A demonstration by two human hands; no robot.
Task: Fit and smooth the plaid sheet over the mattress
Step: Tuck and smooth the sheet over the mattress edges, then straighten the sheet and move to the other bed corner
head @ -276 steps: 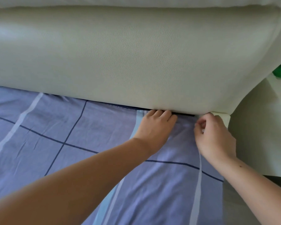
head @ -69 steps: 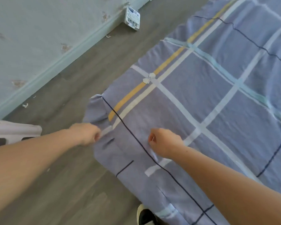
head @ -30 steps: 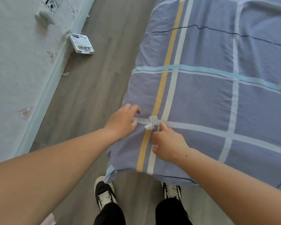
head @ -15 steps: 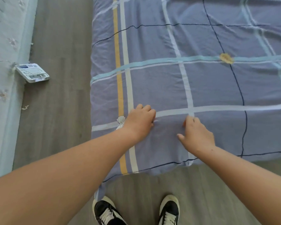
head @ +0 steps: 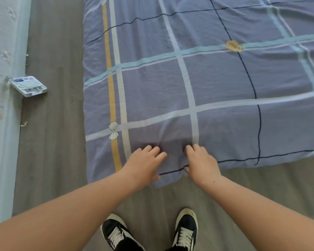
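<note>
Plainly, from the head view, the plaid sheet fills the frame's upper right, with the mattress hidden beneath it. Both hands sit at its near edge, lower centre. The left hand lies flat with its fingers spread. The right hand bends its fingers into the cloth; whether they pinch it, I cannot tell. Creases fan out between them, so sweeping outward with flat palms should clear them.
</note>
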